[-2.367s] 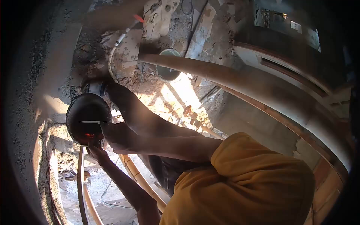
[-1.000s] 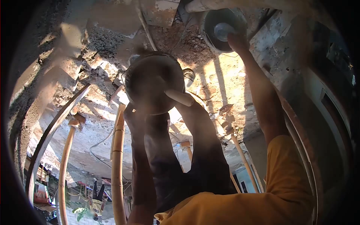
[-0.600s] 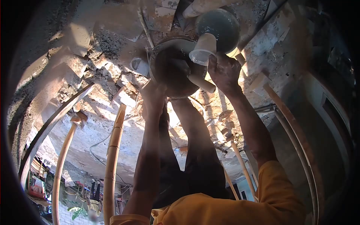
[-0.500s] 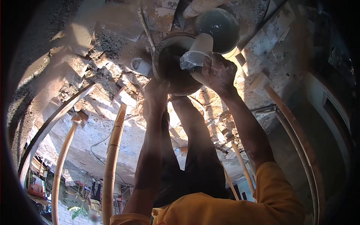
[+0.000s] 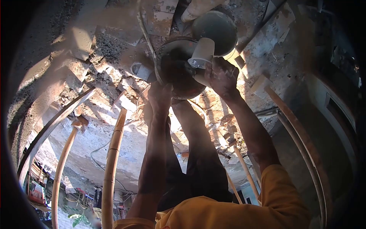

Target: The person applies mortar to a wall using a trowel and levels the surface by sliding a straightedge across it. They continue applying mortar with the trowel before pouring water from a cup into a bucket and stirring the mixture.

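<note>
My right hand [image 5: 223, 77] is closed round the handle of a pale plastic water dipper [image 5: 203, 49]. The dipper is tipped over a dark round bucket [image 5: 173, 53], with a little clear water at its lip. What lies in the bucket is too dark to make out. My left hand [image 5: 159, 94] is closed at the bucket's near left side, on the lower end of a thin stick [image 5: 146, 34] that slants up past the rim. Behind stands a second round bucket [image 5: 233, 28] with grey-green liquid. A small whitish container [image 5: 141, 71] sits left of the dark bucket.
Bamboo poles [image 5: 114, 156] and a curved wooden pole [image 5: 284, 107] rise on both sides of me. Broken rubble [image 5: 228, 129] covers the ground around my legs. A thick pale pole [image 5: 200, 8] lies by the rear bucket. A thin cable [image 5: 95, 158] runs across the left floor.
Water was spilling thickly from the dipper; now only a little shows at its lip. The dipper has turned further mouth-down. My left hand stays at the stick.
</note>
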Demonstrator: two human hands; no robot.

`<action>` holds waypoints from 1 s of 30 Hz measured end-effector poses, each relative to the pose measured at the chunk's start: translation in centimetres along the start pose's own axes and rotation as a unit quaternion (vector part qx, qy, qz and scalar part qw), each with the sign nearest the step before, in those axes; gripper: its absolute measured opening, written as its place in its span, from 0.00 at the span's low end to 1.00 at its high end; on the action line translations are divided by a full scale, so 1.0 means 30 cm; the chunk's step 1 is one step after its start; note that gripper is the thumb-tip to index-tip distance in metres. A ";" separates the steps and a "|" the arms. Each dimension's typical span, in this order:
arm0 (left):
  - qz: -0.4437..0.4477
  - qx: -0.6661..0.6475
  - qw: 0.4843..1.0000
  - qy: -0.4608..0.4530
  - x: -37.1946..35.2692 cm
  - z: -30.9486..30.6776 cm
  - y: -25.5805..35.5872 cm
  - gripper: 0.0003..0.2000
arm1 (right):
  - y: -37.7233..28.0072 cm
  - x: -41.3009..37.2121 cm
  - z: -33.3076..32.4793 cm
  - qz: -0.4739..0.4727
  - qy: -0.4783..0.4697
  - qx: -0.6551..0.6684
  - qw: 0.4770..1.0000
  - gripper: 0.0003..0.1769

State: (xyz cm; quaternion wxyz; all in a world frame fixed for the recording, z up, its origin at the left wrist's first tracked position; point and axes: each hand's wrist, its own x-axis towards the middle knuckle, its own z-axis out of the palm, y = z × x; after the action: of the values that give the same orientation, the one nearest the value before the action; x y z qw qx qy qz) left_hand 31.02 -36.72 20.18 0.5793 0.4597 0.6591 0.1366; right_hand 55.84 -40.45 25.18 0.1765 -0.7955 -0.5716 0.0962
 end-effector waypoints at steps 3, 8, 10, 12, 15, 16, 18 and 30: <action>0.012 0.036 0.999 -0.001 0.009 -0.013 -0.043 0.08 | 0.012 0.000 0.024 0.052 0.037 0.114 0.991 0.09; 0.009 0.005 1.000 -0.006 0.030 -0.014 -0.100 0.08 | 0.219 0.077 0.115 0.281 -0.053 0.104 0.953 0.22; 0.014 0.002 1.000 -0.004 0.033 -0.014 -0.096 0.08 | 0.365 0.095 0.191 0.269 -0.118 0.142 0.945 0.22; 0.032 0.016 0.999 -0.009 0.026 -0.025 -0.100 0.07 | 0.471 0.080 0.265 0.242 -0.165 0.088 0.952 0.25; 0.045 0.010 0.999 -0.022 0.010 -0.058 -0.064 0.06 | 0.305 0.089 0.155 0.223 -0.231 0.045 0.946 0.29; 0.029 -0.020 0.999 -0.020 -0.020 -0.069 -0.018 0.07 | 0.194 0.079 0.083 0.183 -0.241 0.015 0.953 0.31; 0.011 -0.066 0.998 -0.014 -0.080 -0.070 0.041 0.09 | -0.030 0.071 -0.052 0.173 -0.431 0.015 0.886 0.30; -0.042 -0.018 0.999 -0.001 -0.316 -0.167 0.255 0.17 | -0.117 0.051 -0.349 -0.195 -0.386 -0.184 0.883 0.28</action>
State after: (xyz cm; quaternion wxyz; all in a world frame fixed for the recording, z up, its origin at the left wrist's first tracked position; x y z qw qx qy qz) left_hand 29.10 -38.05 33.14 0.5932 0.4216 0.6747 0.1233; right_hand 56.98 -39.79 36.27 -0.1922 -0.5865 -0.7453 0.2521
